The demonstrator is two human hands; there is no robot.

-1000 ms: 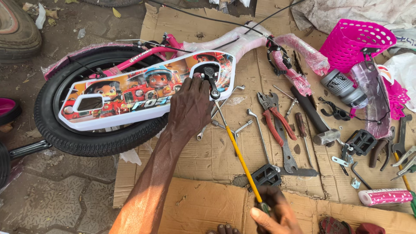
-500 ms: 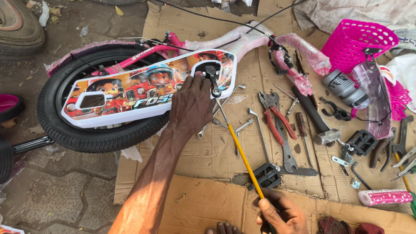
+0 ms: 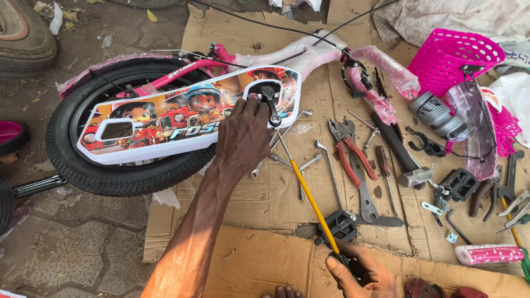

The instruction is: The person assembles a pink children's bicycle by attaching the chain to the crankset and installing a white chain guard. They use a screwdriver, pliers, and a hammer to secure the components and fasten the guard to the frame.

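So the left hand point(image 3: 243, 135) is pressed flat, fingers together, on the white cartoon-printed chain guard point(image 3: 182, 118) of a small pink kids' bike, right by the black crank arm point(image 3: 270, 102) near the guard's right end. The bike lies on its side with the black rear tyre point(image 3: 83, 165) hanging off the left edge of the cardboard sheet point(image 3: 265, 198) onto the pavement. The right hand point(image 3: 359, 270), down at the cardboard's near edge, is closed around the handle of a long yellow-shafted screwdriver point(image 3: 309, 198), whose tip reaches up to the crank. A black pedal point(image 3: 338, 223) sits just beside that shaft. Further right there's a pile of tools: red-handled pliers point(image 3: 350, 152), a hammer point(image 3: 400, 157), loose spanners. A pink basket point(image 3: 452, 58) sits in the far right corner.
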